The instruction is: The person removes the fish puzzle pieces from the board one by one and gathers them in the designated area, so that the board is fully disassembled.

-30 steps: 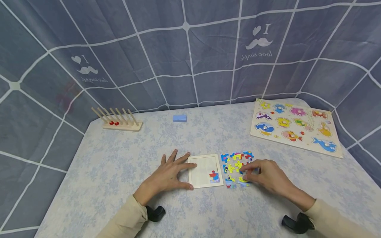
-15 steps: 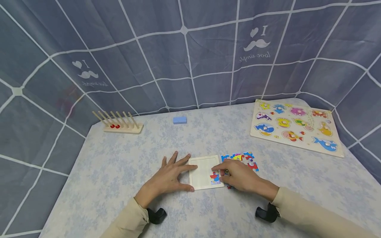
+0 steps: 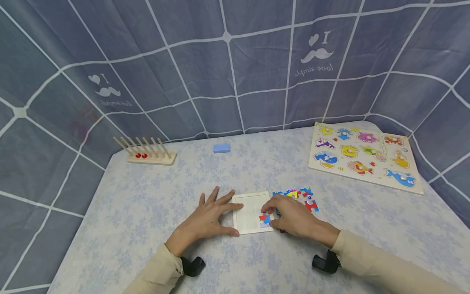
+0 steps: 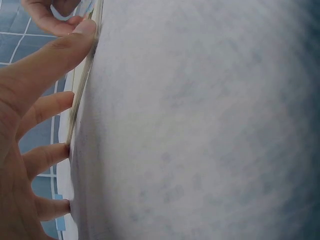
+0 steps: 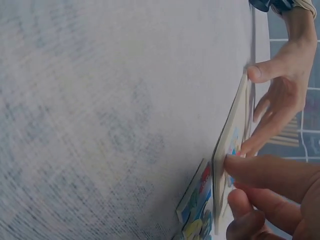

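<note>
A shallow square wooden puzzle tray (image 3: 249,212) lies on the table, with red and blue jigsaw pieces (image 3: 263,220) in its lower right corner. My left hand (image 3: 206,220) is spread at the tray's left side, thumb and index finger resting on its rim. My right hand (image 3: 295,216) reaches over the right rim, thumb and fingers curled in a pinch on a puzzle piece (image 5: 230,181), mostly hidden by the fingers, beside the pieces in the corner. Loose jigsaw pieces (image 3: 311,203) lie right of the tray, partly under the right hand.
A peg board with sea animals (image 3: 361,157) lies at the back right. At the back left stands a wooden rack of upright rods (image 3: 152,159) with two red beads (image 3: 141,155). A blue block (image 3: 222,148) sits near the back edge, before a grey-blue curtain (image 3: 257,73).
My right hand has moved left from the loose pieces to the tray's right side, then shifted only slightly at the corner. The left hand stays on the tray's rim.
</note>
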### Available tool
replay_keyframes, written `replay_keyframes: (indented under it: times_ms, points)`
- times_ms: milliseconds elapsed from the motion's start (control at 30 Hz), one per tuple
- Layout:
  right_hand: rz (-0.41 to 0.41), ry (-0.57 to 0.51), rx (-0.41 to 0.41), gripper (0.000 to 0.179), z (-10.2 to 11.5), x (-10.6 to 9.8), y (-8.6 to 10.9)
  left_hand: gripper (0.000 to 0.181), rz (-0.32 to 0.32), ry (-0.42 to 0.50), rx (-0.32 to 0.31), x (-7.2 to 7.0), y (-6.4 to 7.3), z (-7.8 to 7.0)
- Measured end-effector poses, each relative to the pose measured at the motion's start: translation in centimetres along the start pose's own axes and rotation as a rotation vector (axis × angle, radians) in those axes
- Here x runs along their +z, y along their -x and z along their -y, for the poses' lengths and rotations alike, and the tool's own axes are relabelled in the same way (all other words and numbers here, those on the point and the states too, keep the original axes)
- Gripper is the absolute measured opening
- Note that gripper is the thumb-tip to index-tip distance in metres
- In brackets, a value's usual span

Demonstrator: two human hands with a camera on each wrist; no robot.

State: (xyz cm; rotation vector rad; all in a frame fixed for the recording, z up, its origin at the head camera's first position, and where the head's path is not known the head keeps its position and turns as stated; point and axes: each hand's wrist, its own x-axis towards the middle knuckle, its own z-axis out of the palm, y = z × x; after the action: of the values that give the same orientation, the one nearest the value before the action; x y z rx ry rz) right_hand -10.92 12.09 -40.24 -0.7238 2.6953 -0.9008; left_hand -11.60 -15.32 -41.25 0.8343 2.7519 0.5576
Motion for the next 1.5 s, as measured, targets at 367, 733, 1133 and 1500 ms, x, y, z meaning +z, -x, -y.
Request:
replay_keyframes:
  times_ms: [367,733,1133,1500]
  points:
    - [0.063,-0.269,-0.048,0.020,-0.2,-0.3,0.4,0.075,-0.007,0.003,0.000,0.1,-0.1,0.1]
    - [0.079,-0.412,0.040,0.012,-0.3,-0.7,0.4,0.075,-0.010,0.004,0.003,0.2,-0.1,0.1]
    - [0.033,-0.407,0.103,0.023,-2.8,-2.5,2.0,0.075,-0.009,0.002,0.007,0.2,0.0,0.1]
    - [0.066,-0.441,0.210,0.023,-6.0,-4.7,5.2,0.075,-0.012,-0.002,0.015,0.2,0.0,0.1]
